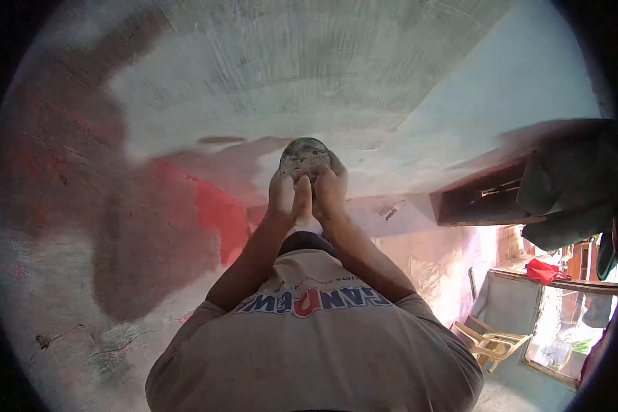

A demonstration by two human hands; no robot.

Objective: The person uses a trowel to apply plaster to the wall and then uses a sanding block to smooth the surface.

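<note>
Rough grey ceiling (302, 62), round gritty pad (304, 158)

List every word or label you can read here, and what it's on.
"GANDEW...": upside down across the shirt, big blue letters with one red; the end is unclear.
Small arc of print above it on the shirt: too small to read.
Disc at the ceiling: no text shows.

Rough, matt plaster ceiling (288, 62) — gritty grey-crusted trowel (304, 158), soft cloth shirt (309, 350), plastic chair (487, 340)
</note>
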